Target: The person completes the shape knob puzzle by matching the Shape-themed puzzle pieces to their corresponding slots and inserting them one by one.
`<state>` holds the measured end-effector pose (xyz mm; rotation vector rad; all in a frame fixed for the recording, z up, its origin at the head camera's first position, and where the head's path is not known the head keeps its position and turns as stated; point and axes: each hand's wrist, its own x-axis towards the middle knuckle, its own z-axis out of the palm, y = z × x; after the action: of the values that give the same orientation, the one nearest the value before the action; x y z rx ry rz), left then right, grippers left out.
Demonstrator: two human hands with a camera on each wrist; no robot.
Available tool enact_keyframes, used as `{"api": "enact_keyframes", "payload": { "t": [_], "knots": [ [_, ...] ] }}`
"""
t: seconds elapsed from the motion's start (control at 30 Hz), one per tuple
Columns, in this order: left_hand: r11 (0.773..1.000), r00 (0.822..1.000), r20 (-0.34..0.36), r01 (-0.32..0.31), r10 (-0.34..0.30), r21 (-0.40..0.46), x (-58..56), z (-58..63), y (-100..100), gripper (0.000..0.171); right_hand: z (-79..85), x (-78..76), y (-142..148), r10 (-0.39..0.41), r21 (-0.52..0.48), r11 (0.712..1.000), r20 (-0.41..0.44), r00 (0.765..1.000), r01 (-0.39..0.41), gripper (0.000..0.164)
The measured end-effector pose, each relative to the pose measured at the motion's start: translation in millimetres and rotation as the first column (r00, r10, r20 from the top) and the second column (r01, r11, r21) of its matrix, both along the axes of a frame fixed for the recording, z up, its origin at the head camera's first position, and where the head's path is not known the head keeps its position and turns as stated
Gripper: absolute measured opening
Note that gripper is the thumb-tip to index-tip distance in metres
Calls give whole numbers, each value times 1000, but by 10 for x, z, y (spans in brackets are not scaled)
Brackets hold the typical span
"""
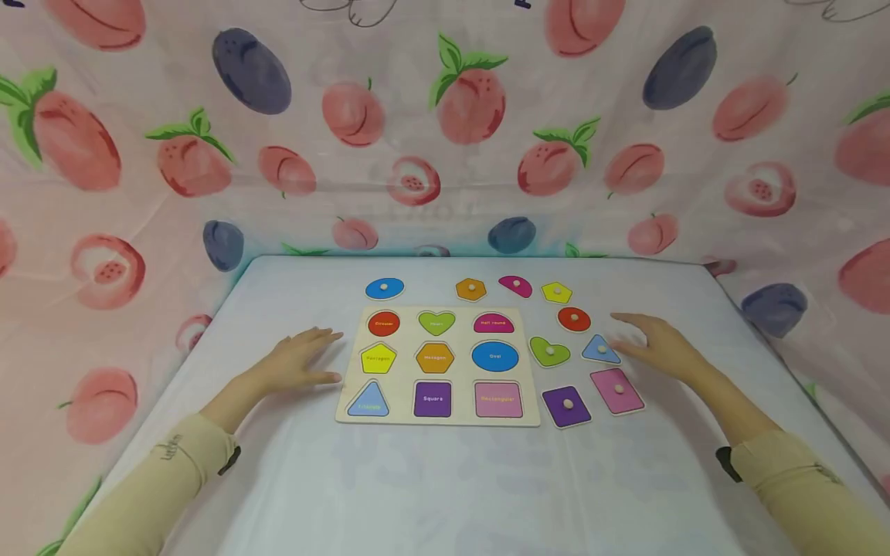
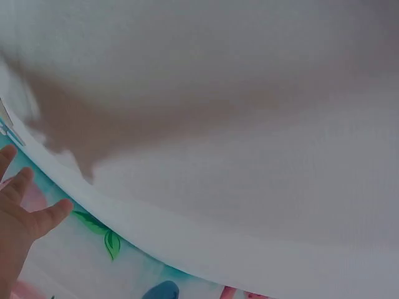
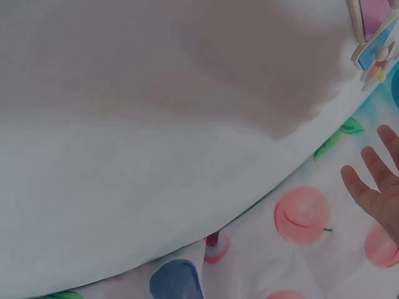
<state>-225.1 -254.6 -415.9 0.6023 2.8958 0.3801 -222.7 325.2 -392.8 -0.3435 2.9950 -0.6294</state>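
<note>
A wooden shape puzzle board [image 1: 399,378] lies flat on the table, with labelled coloured shapes in three rows. My left hand [image 1: 295,361] hovers just left of it, fingers spread and holding nothing. To the right of the board, my right hand [image 1: 657,346] is also spread and free, nearest the blue triangle piece [image 1: 601,350]. Around that side lie the pink rectangle [image 1: 615,392], purple square [image 1: 565,409], green heart [image 1: 548,354] and red circle [image 1: 574,320], each with a knob. Both wrist views show straight fingers over the table edge.
Behind the board lie a blue oval piece [image 1: 385,290], an orange hexagon [image 1: 470,291], a magenta half round [image 1: 516,288] and a yellow pentagon [image 1: 557,294]. A fruit-printed cloth [image 1: 445,208] hangs behind and beside the white table [image 1: 417,494].
</note>
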Motion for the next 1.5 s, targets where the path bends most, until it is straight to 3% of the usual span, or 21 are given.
{"api": "enact_keyframes", "payload": {
  "t": [0.3,0.6,0.83,1.17,1.33,1.5],
  "knots": [
    [999,999,42,26,-28,42,-27,-51,111,78,-54,-153,-79,60,-38,997,-24,998,-61,65],
    [996,991,132,14,-26,86,-12,-154,208,87,-128,-298,-122,20,-33,999,36,999,-19,61],
    [997,985,168,20,-33,74,8,-167,221,95,-125,-452,-224,11,11,1000,69,998,-12,58],
    [996,973,216,71,-82,55,88,-165,206,117,-244,-595,-298,50,-34,998,117,992,-47,55],
    [996,970,228,87,-89,16,56,-187,195,123,-266,-688,-315,82,-62,995,94,992,-77,55],
    [994,963,251,106,-101,-10,23,-195,184,129,-303,-764,-307,75,-92,994,132,988,-63,50]
  ]
}}
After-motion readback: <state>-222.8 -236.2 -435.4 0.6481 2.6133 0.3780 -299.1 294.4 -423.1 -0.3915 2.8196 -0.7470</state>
